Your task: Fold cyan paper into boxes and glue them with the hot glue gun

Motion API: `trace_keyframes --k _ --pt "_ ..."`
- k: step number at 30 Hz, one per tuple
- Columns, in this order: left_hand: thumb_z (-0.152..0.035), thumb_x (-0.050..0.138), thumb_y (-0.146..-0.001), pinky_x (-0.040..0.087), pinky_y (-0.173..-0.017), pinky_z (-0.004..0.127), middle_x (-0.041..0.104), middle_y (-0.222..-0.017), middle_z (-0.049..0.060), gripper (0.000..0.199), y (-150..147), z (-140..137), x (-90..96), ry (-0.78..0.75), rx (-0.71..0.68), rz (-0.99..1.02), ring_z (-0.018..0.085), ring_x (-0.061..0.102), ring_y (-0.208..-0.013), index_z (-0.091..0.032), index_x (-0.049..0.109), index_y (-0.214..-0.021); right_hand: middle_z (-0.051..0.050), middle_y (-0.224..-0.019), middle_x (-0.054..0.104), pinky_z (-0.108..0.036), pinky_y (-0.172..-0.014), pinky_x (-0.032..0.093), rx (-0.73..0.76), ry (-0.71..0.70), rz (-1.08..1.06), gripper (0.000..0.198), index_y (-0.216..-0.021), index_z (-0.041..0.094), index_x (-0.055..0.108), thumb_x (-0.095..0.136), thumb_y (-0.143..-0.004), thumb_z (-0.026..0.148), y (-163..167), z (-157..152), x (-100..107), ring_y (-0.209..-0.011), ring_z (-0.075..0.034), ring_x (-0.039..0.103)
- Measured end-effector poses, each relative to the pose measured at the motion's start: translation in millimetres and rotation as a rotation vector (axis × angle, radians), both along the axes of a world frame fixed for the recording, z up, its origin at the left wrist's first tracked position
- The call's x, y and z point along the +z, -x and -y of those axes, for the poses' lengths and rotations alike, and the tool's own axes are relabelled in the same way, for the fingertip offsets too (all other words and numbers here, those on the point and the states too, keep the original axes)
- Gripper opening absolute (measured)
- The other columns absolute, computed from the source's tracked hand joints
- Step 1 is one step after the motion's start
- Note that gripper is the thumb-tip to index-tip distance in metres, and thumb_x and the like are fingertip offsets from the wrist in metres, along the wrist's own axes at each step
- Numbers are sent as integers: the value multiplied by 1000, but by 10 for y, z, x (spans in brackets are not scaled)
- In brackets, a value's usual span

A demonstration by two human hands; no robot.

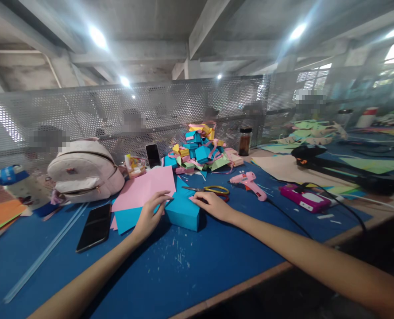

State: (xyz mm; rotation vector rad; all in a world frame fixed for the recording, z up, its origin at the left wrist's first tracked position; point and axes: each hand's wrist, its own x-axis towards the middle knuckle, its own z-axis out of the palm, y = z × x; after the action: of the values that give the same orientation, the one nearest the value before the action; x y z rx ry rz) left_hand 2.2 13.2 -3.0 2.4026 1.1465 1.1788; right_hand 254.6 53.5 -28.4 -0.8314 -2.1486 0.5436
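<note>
A folded blue paper box sits on the blue table mat between my two hands. My left hand rests at its left side, fingers stretched out and touching the paper. At the upper right edge of the box, my right hand has its thumb and fingers drawn together on the paper. Sheets of pink paper and blue paper lie beneath and beside my left hand. Just behind my right hand are scissors with yellow handles. A pink glue gun lies to the right, its cord trailing toward the front edge.
A pile of coloured paper boxes stands at the back, beside a dark-lidded jar. On the left are a phone, a white backpack and a bottle. A magenta device with cables lies right. A perforated metal screen runs behind.
</note>
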Motion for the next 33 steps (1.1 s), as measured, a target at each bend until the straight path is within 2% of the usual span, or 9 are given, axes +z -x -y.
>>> trace_keyframes --k 5,13,16,19,23,28,30,33 --pt "-29 37 -99 49 -93 38 67 -119 8 33 -15 46 9 31 -10 -28 25 62 -110 -22 67 -110 -4 -89 69 -27 -71 42 10 8 17 27 -85 19 64 47 -97 36 1 22 14 -81 -19 61" --pt "-41 34 -99 43 -98 42 68 -118 10 39 -7 77 9 26 -66 -123 28 59 -113 -22 63 -117 -2 -84 68 -27 -69 43 7 7 42 19 -89 19 64 52 -94 32 -5 8 -17 -74 -19 60" --pt "-49 43 -95 42 -97 42 67 -122 10 42 -45 126 52 27 -135 -187 29 58 -113 -24 60 -124 -2 -83 68 -26 -68 42 13 5 46 18 -90 18 64 52 -94 31 -4 5 -13 -74 -18 60" --pt "-54 62 -83 39 -100 43 65 -125 9 53 -130 205 118 34 -215 -252 31 57 -115 -27 57 -128 -2 -81 67 -26 -67 41 24 3 48 17 -88 18 65 52 -94 29 -4 6 -5 -73 -18 60" --pt "-47 77 -71 32 -104 46 66 -124 9 62 -227 287 169 69 -277 -283 33 57 -115 -28 58 -127 -1 -79 67 -25 -64 40 26 2 39 16 -87 18 65 53 -93 27 -6 3 -13 -70 -18 59" --pt "-40 81 -65 34 -105 50 69 -118 8 57 -187 260 118 138 -193 -123 34 59 -112 -27 64 -118 -3 -85 69 -28 -72 44 49 -7 3 16 -90 19 65 49 -92 19 -8 -17 -22 -78 -19 62" --pt "-43 76 -70 39 -102 49 67 -121 9 54 -151 220 97 177 -123 6 35 57 -115 -25 62 -120 -4 -90 69 -30 -77 46 63 -13 -23 20 -94 19 64 44 -92 15 -9 -24 -15 -84 -20 63" --pt "-48 58 -87 48 -95 44 67 -123 11 44 -127 159 84 266 -69 207 33 61 -113 -21 60 -121 -5 -94 68 -32 -83 47 84 -25 -51 25 -99 19 63 41 -91 11 -9 -13 8 -89 -20 63"
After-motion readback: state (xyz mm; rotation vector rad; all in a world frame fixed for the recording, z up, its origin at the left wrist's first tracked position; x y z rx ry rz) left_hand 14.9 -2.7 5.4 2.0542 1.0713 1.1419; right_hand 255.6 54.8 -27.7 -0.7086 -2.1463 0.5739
